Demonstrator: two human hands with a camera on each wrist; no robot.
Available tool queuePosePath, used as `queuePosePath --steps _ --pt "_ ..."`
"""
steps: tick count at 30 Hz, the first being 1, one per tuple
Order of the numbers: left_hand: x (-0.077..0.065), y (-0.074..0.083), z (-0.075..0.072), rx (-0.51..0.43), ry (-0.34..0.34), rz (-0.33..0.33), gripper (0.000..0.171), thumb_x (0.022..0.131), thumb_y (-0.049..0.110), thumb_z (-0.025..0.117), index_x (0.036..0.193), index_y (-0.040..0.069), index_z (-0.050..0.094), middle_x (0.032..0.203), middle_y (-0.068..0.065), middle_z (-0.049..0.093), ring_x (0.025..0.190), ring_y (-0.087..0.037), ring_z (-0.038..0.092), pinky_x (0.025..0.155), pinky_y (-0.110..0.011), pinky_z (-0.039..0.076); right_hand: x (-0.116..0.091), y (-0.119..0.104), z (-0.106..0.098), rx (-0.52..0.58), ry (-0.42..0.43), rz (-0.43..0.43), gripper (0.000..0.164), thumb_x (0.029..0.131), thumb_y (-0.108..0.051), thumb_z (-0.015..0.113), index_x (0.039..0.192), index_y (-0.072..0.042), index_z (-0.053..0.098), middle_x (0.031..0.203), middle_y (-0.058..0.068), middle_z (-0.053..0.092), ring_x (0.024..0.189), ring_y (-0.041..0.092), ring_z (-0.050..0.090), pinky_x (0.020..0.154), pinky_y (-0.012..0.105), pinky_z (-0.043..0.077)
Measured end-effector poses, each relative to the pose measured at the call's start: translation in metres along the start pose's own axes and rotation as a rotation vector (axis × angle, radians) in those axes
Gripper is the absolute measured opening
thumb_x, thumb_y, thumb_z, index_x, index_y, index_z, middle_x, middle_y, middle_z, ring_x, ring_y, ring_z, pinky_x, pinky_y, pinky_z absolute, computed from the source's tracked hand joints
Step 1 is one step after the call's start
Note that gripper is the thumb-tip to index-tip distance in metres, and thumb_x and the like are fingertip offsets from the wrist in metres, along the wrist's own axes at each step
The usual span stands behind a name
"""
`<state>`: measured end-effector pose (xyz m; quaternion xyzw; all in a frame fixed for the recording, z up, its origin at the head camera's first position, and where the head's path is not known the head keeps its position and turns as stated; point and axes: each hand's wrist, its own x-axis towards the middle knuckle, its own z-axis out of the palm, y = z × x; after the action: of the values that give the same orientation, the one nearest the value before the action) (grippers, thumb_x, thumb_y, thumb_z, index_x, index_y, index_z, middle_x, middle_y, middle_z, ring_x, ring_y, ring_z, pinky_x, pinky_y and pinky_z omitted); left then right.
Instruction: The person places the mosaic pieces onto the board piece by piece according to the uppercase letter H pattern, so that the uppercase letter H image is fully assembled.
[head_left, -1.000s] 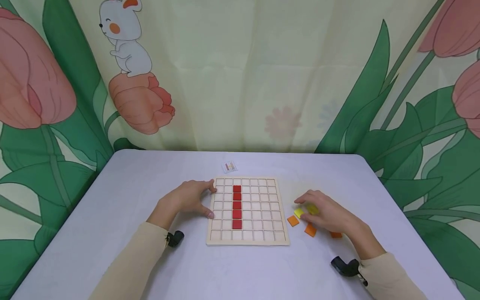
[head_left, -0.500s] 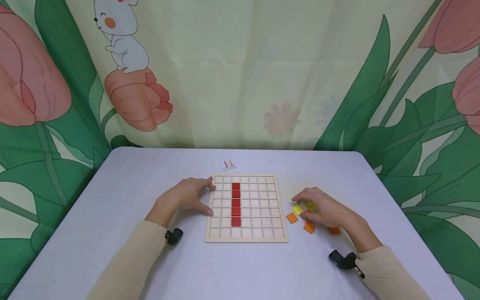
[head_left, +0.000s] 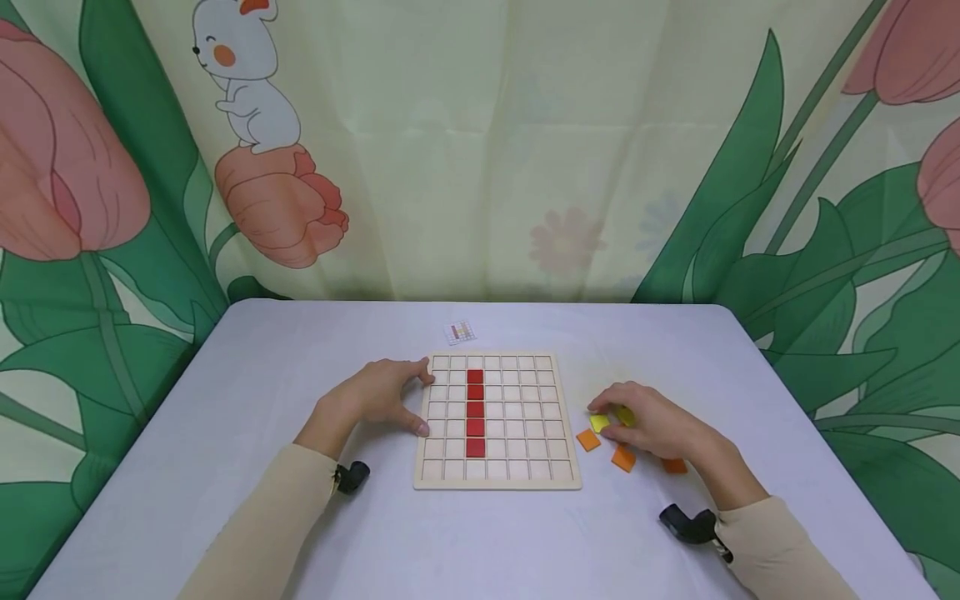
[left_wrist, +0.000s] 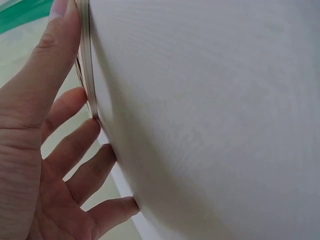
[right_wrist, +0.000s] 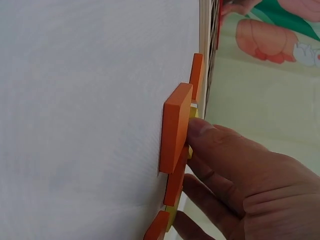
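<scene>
A wooden grid board (head_left: 498,484) lies flat on the white table, with several red square tiles (head_left: 476,409) set in one column. My left hand (head_left: 375,396) steadies the board's left side, thumb on its edge and index fingertip at the upper left corner. Right of the board, my right hand (head_left: 648,421) pinches a yellow tile (head_left: 598,423) low over the table between thumb and index finger. Another yellow tile (head_left: 624,416) shows partly under that hand. Orange tiles (head_left: 588,440) lie around it; in the right wrist view one orange tile (right_wrist: 172,130) stands close before the thumb (right_wrist: 202,129).
A small printed card (head_left: 460,332) with a coloured grid pattern lies behind the board. The white table (head_left: 480,542) reaches back to a curtain (head_left: 450,167) printed with tulips and a white animal. A dark wrist camera (head_left: 688,525) juts from the right sleeve.
The right thumb and index finger draw slightly closer together at the yellow tile. The left hand and the board keep their places, and the head view shifts a little.
</scene>
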<state>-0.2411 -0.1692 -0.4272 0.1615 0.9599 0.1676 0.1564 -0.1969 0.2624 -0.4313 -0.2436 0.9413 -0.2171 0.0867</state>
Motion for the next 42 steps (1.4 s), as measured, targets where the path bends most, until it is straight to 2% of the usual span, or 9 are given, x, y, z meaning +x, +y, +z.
queuePosePath --steps 6,11,18,21,28,36,42 --pt "0.0 0.0 0.0 -0.005 0.003 0.012 0.086 0.06 0.057 0.095 0.135 0.029 0.063 0.16 -0.001 0.047 0.145 -0.031 0.045 0.116 -0.055 0.041 -0.001 0.0 -0.001 -0.008 0.006 0.0 0.036 0.089 -0.019 0.081 0.123 -0.016 0.07 0.111 -0.009 0.066 0.107 0.019 0.058 0.098 0.047 0.054" --pt "0.0 -0.001 -0.001 -0.003 0.008 0.02 0.087 0.061 0.057 0.095 0.136 0.029 0.063 0.159 -0.002 0.047 0.144 -0.031 0.046 0.116 -0.055 0.041 0.0 0.0 0.0 -0.024 0.014 -0.001 0.036 0.089 -0.015 0.081 0.124 -0.016 0.07 0.114 -0.008 0.067 0.107 0.018 0.058 0.097 0.045 0.055" --pt "-0.002 -0.004 0.0 0.008 0.015 0.006 0.088 0.06 0.058 0.095 0.137 0.029 0.063 0.158 -0.003 0.049 0.144 -0.032 0.046 0.116 -0.055 0.041 0.005 -0.005 0.001 -0.025 0.012 0.03 0.047 0.094 -0.018 0.075 0.139 -0.013 0.06 0.109 -0.006 0.066 0.103 0.018 0.057 0.095 0.045 0.056" --pt "-0.001 -0.004 0.0 0.005 0.014 0.02 0.088 0.06 0.059 0.094 0.136 0.029 0.063 0.159 -0.003 0.047 0.145 -0.032 0.045 0.116 -0.055 0.041 0.006 -0.006 0.001 -0.016 0.055 0.034 0.049 0.097 -0.017 0.071 0.143 -0.012 0.054 0.112 -0.002 0.066 0.103 0.019 0.059 0.095 0.045 0.056" --pt "0.0 -0.004 -0.003 0.019 0.024 0.049 0.087 0.062 0.058 0.094 0.136 0.026 0.063 0.16 -0.003 0.046 0.145 -0.032 0.045 0.117 -0.054 0.039 0.013 -0.011 -0.002 0.038 0.162 -0.036 0.054 0.099 -0.017 0.07 0.146 -0.013 0.046 0.117 -0.002 0.067 0.108 0.021 0.062 0.091 0.044 0.057" --pt "-0.001 -0.006 -0.001 0.014 0.004 0.037 0.089 0.061 0.059 0.094 0.138 0.028 0.062 0.161 -0.004 0.044 0.146 -0.032 0.043 0.118 -0.054 0.038 0.026 -0.021 -0.003 0.088 0.189 -0.12 0.056 0.097 -0.016 0.072 0.146 -0.014 0.045 0.114 -0.003 0.068 0.113 0.026 0.065 0.096 0.05 0.056" --pt "-0.001 -0.006 -0.001 0.026 0.009 0.049 0.09 0.061 0.06 0.093 0.139 0.027 0.062 0.161 -0.004 0.045 0.146 -0.032 0.044 0.118 -0.054 0.038 0.031 -0.031 0.002 0.124 0.2 -0.128 0.058 0.096 -0.016 0.074 0.146 -0.014 0.045 0.114 -0.002 0.067 0.117 0.03 0.063 0.101 0.054 0.053"
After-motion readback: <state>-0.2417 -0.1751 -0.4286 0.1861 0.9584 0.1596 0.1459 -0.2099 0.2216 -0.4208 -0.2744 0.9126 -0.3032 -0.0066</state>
